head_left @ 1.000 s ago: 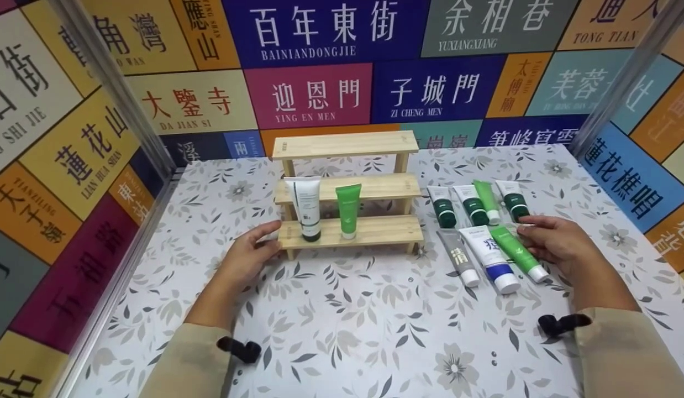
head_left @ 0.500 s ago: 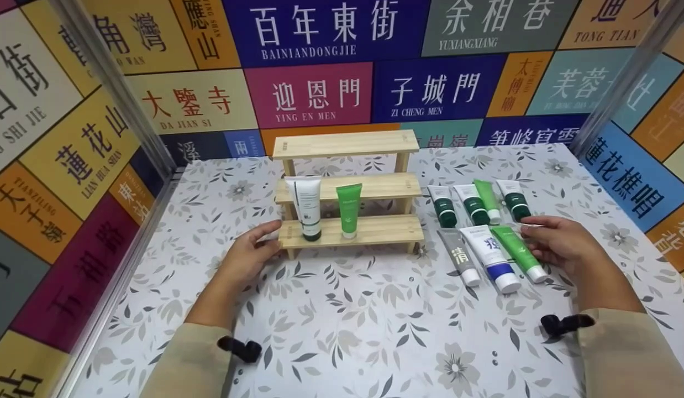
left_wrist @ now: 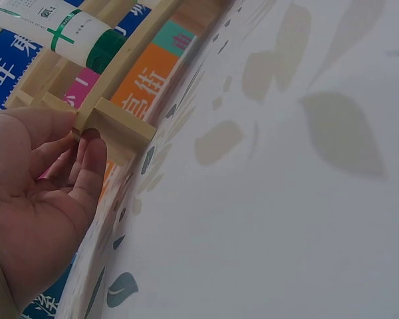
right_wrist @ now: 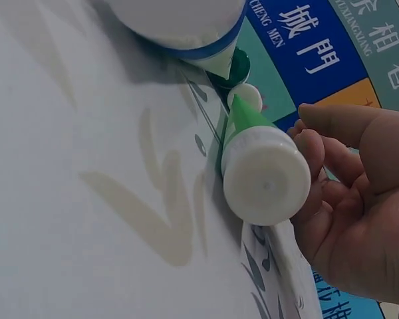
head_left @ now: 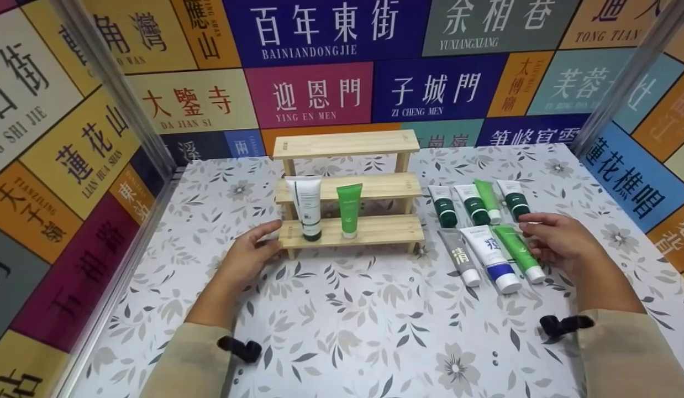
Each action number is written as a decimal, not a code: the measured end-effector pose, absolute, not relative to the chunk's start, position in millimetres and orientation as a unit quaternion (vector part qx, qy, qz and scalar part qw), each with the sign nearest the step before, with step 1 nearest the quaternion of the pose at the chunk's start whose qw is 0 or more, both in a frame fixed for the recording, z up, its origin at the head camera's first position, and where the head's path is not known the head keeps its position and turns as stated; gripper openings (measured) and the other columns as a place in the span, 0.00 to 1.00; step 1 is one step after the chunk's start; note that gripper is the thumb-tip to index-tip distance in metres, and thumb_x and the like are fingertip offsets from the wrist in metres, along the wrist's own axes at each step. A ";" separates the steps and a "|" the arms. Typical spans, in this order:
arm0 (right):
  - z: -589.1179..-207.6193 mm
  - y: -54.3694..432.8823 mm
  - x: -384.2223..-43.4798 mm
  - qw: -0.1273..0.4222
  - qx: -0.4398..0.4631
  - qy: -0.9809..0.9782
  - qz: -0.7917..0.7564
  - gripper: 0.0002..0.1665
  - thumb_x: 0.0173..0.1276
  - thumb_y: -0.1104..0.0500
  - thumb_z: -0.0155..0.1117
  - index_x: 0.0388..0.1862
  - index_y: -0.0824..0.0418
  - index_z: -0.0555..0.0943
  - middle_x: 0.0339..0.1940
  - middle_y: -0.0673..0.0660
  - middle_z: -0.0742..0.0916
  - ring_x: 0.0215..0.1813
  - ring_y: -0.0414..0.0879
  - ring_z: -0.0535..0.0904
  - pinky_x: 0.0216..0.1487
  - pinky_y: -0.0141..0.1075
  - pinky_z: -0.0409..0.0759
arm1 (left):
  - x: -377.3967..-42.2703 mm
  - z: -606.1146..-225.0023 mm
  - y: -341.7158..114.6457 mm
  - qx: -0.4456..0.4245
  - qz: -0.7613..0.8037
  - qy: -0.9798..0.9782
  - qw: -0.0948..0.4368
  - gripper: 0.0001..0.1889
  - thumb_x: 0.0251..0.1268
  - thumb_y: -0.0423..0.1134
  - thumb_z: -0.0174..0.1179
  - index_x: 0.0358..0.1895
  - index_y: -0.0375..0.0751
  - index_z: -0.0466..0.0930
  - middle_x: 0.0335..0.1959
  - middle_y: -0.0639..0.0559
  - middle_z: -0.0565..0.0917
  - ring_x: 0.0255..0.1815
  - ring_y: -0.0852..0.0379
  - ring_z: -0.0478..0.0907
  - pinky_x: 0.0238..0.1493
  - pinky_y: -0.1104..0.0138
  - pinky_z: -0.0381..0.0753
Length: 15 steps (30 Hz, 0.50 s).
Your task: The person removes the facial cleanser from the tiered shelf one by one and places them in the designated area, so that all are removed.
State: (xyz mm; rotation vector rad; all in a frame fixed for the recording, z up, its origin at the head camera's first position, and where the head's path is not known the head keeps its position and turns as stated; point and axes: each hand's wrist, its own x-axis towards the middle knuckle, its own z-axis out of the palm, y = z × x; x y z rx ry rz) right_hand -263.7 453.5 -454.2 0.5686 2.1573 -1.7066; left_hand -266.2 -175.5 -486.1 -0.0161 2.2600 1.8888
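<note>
My left hand grips the left end of the bottom step of a three-tier wooden display rack. In the left wrist view, its fingertips meet at the step's end. On that step, a white squeeze tube with a dark green cap and a green squeeze tube stand upright on their caps. My right hand lies beside another green tube on the table, its loosely bent fingers right at the tube's side. In the right wrist view, the tube's white cap faces the camera.
Left of that green tube lie a white tube with a blue band and a grey tube. Behind them are several dark-green-and-white tubes and a small light green tube. Sign-patterned walls enclose the floral-covered table.
The right hand has shifted very slightly beside the green tube, whose capped end has edged a little to the left. My left hand stays on the rack.
</note>
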 end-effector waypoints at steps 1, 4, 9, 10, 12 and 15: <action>-452.3 449.9 -263.4 0.160 0.197 0.762 -0.596 0.36 0.74 0.43 0.73 0.77 0.44 0.73 0.45 0.41 0.86 0.35 0.37 0.83 0.38 0.30 0.86 | -266.2 -486.4 -175.7 -0.004 0.638 0.764 0.098 0.28 0.79 0.34 0.60 0.79 0.45 0.72 0.79 0.42 0.74 0.71 0.49 0.80 0.64 0.69 0.83; -445.5 436.6 -263.3 0.139 0.177 0.773 -0.593 0.34 0.74 0.42 0.72 0.76 0.43 0.75 0.50 0.42 0.84 0.37 0.36 0.82 0.40 0.30 0.86 | -266.4 -486.8 -175.7 -0.006 0.638 0.763 0.100 0.28 0.79 0.34 0.60 0.79 0.46 0.72 0.78 0.43 0.75 0.70 0.49 0.80 0.64 0.69 0.84; -434.9 410.9 -262.0 0.101 0.119 0.785 -0.600 0.26 0.75 0.43 0.72 0.69 0.43 0.79 0.47 0.41 0.87 0.38 0.37 0.82 0.40 0.30 0.87 | -267.1 -485.9 -175.4 -0.007 0.640 0.761 0.104 0.28 0.79 0.34 0.60 0.79 0.47 0.72 0.78 0.44 0.75 0.71 0.48 0.80 0.66 0.66 0.84; -433.3 405.1 -261.2 0.094 0.111 0.784 -0.603 0.24 0.75 0.44 0.72 0.67 0.43 0.80 0.46 0.41 0.87 0.37 0.38 0.82 0.40 0.30 0.87 | -267.3 -485.9 -175.3 -0.007 0.641 0.761 0.103 0.28 0.79 0.34 0.60 0.79 0.47 0.72 0.78 0.44 0.75 0.72 0.48 0.80 0.66 0.65 0.84; -431.6 392.4 -260.5 0.077 0.094 0.775 -0.620 0.21 0.76 0.47 0.72 0.64 0.45 0.82 0.43 0.41 0.87 0.36 0.39 0.82 0.38 0.30 0.87 | -267.0 -485.8 -175.6 -0.005 0.637 0.764 0.102 0.28 0.79 0.34 0.60 0.79 0.47 0.72 0.78 0.43 0.75 0.71 0.48 0.80 0.66 0.65 0.84; -430.3 370.2 -259.4 0.055 0.063 0.767 -0.637 0.17 0.76 0.53 0.72 0.60 0.47 0.83 0.41 0.43 0.87 0.36 0.39 0.82 0.37 0.30 0.87 | -266.1 -485.9 -175.6 -0.004 0.635 0.766 0.100 0.28 0.79 0.34 0.60 0.79 0.46 0.73 0.78 0.42 0.75 0.70 0.49 0.80 0.64 0.67 0.84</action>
